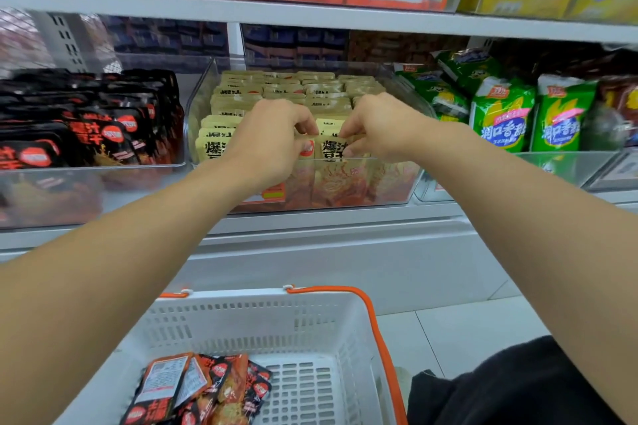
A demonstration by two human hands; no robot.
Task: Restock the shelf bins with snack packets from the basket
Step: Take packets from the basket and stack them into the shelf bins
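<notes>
Hands meet at the front row of the clear middle bin (397,183): left hand (272,138) and right hand (376,129) each pinch yellow snack packets (333,147), fingers curled over their top edges. Black packets (203,386) wait in the white basket (241,324) at 6 o'clock. Best practice, by judgement: part the row, seat packets upright, labels forward, before letting go.
</notes>
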